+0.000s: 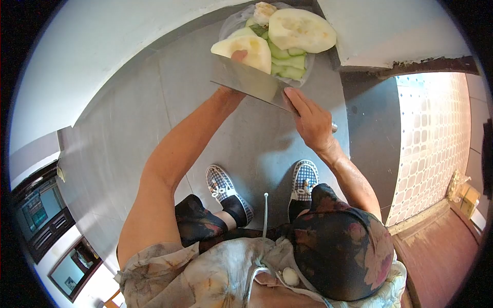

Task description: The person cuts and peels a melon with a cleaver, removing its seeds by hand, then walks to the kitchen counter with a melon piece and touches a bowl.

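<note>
Diagonally forward-left, the cleaver (252,83).

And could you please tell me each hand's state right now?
Left hand: at a pale gourd piece; grip hidden, can't tell.
Right hand: closed, holding the cleaver.

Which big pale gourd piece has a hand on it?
The left gourd piece, by the cleaver: the left hand touches it. The right gourd piece lies on green peelings, with no hand on it.

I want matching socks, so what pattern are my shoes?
The shoes have dark blue and white checks, clearest in the head view.
</note>
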Tool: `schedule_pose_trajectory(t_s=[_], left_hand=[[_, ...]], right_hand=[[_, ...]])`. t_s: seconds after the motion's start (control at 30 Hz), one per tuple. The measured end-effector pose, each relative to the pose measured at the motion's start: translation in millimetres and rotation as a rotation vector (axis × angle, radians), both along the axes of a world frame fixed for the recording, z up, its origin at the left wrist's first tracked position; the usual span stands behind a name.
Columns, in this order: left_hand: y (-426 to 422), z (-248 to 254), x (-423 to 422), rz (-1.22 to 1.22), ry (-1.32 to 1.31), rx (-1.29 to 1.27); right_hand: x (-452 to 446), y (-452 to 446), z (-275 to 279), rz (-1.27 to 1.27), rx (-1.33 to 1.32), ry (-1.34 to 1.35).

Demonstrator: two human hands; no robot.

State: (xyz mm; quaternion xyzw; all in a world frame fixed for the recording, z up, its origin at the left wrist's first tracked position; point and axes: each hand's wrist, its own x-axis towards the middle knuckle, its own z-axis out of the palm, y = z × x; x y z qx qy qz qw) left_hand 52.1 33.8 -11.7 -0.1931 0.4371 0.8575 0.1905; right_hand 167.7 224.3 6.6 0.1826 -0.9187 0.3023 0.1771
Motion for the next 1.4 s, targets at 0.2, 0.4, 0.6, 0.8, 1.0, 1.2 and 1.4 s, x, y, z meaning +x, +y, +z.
schedule_pose_trajectory(t_s=[0.2, 0.4, 0.6, 0.8, 1.0, 1.2, 1.4], left_hand=[[3.1, 5.2, 5.9, 0.008, -0.007, 0.074], [7.0, 24.0, 13.4, 0.006, -0.073, 0.075], [0.6, 15.0, 16.3, -0.095, -0.080, 0.121], [-30.4, -27.3, 17.5, -0.422, 0.776, -0.873], [-27.8, -7.9, 29.5, -0.505, 0.878, -1.202], [-16.2, -4.5, 34.2, -0.334, 0.754, -0.790], [-19.8, -33.2, 31.7, -0.416, 0.795, -0.970]], right_hand=[[-1.3, -0.2, 0.9, -0.020, 0.019, 0.001], [-1.9, -6.0, 3.2, 0.001, 0.025, -0.004], [-2.4, -6.9, -0.5, -0.018, 0.055, -0.003], [-3.2, -7.9, -19.3, -0.025, 0.085, 0.024], [-4.7, -14.3, -19.0, -0.067, 0.061, 0.033], [-7.0, -13.2, -25.7, -0.090, 0.086, 0.014], [-8.7, -13.9, -32.1, -0.100, 0.101, -0.023]])
